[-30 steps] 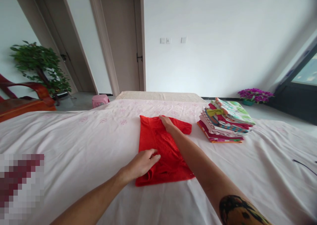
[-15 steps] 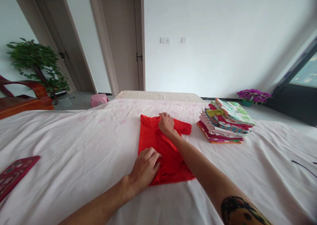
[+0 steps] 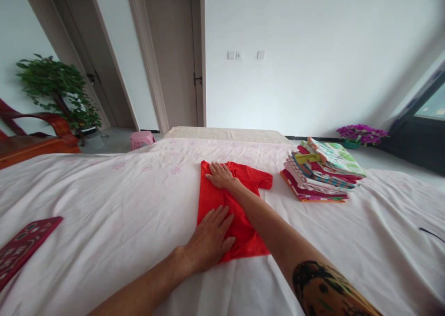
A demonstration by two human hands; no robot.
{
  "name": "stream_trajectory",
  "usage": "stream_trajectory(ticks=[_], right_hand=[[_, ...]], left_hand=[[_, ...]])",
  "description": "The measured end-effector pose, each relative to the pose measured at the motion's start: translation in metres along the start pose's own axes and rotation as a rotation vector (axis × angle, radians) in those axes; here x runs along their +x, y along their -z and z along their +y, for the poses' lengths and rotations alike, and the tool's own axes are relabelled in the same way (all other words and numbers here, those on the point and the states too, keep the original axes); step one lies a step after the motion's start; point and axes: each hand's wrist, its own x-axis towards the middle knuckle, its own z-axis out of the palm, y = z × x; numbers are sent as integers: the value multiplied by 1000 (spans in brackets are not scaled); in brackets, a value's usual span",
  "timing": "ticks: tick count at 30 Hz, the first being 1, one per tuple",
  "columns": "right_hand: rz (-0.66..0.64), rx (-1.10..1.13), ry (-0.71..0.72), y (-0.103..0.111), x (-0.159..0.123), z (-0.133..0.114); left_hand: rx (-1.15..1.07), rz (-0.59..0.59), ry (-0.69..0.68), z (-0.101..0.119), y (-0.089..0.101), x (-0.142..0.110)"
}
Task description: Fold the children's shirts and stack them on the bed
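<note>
Garment (image 3: 242, 232) on sheet (image 3: 139, 205); clothes stack (image 3: 318, 174) to its right, phone (image 3: 29, 246) far left; flowers (image 3: 363, 134) beyond stack.

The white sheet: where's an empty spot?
The sheet is bare between the phone and red garment, and between the folded pile and black cord. It's crowded where the left hand and right hand lie on the garment.

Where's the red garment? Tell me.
The red garment lies low centre in the head view, under the left hand and right hand, left of the folded stack.
</note>
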Motion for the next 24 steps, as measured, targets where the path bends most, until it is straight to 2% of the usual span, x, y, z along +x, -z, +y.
stream_trajectory(ticks=[3, 7, 10, 14, 17, 19, 24], right_hand=[[-6, -9, -32, 1, -16, 13], [-44, -18, -90, 6, -40, 35], [55, -19, -167, 18, -57, 53], [238, -21, -434, 39, -85, 87], [238, 66, -725, 54, -102, 117], [186, 152, -837, 61, -110, 132], [139, 290, -807, 67, -118, 142]], left_hand=[[3, -44, -2, 3, 4, 0], [25, -24, -11, 4, 3, -1], [43, 17, -53, 2, 0, -1], [54, 39, -94, 0, -1, -2], [47, 32, -111, 1, 1, -3], [34, 36, -125, 2, 3, -3], [-22, 25, -125, 3, 5, -3]])
